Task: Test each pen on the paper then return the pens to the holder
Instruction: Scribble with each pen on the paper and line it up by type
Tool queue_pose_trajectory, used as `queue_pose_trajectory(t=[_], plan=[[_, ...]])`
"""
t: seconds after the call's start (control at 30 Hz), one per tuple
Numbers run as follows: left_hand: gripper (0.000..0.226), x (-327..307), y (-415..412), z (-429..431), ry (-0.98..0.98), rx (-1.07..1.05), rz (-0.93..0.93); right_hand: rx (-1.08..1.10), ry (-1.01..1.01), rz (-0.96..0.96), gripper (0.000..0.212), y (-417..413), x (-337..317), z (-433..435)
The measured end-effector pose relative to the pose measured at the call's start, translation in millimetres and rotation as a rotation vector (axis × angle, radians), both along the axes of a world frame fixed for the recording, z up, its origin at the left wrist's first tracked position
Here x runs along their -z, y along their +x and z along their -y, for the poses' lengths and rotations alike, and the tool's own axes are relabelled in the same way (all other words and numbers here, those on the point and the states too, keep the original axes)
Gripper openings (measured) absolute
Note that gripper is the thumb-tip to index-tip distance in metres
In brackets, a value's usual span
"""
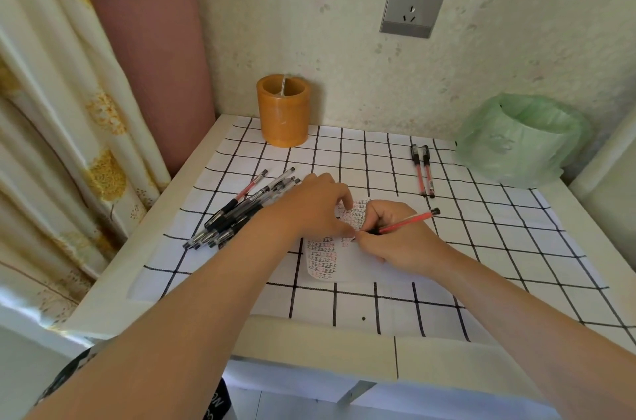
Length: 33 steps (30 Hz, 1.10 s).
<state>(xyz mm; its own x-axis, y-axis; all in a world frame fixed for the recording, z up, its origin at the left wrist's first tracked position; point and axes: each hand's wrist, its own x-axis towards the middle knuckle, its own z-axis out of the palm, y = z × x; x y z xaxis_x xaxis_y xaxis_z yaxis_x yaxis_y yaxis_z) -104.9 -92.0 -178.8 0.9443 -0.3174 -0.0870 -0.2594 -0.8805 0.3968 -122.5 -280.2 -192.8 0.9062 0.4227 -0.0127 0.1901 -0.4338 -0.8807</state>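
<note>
a cream table [309, 344] fills the lower view, covered with a white cloth [481, 247] printed with a black grid. a floral curtain [51, 109] hangs at the left edge, with a pink rolled mat [155, 58] standing upright between it and the wall. at the table's far right corner sits a bin lined with a green bag [523, 140]. a grey wall socket [414, 2] is set in the wall above. the orange holder [284, 113] stands upright at the back of the cloth, near the wall.

the paper [323, 261] lies in the middle of the cloth, covered in rows of small black and red marks. the left hand [316, 206] rests on it, fingers spread and pressing down with the tips. the right hand [395, 233] is just beside it, its fingers pinching a red pen [409, 220] whose tip touches the paper close to the left fingertips, with the capped end tilted up to the right.

a loose pile of pens [237, 213], mostly black, lies on the cloth to the left of the paper, partly under the left wrist. two more red pens [423, 171] lie side by side toward the right, well apart from the pile and near the green bag.
</note>
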Motion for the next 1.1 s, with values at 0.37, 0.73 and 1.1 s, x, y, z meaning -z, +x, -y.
queue_pose_trajectory(t=[0.37,0.73,1.1], plan=[[0.043,0.8,-0.1,0.5,-0.039,-0.015,-0.014,-0.054,-0.038,0.091,0.021,1.3,0.6,-4.0],[0.048,3.2,0.4,0.0,-0.038,-0.014,-0.007,-0.061,-0.007,0.127,0.021,0.9,5.0,-1.1],[0.048,3.0,0.9,0.4,-0.038,-0.019,-0.009,-0.094,-0.008,0.102,0.022,2.0,5.8,0.2]])
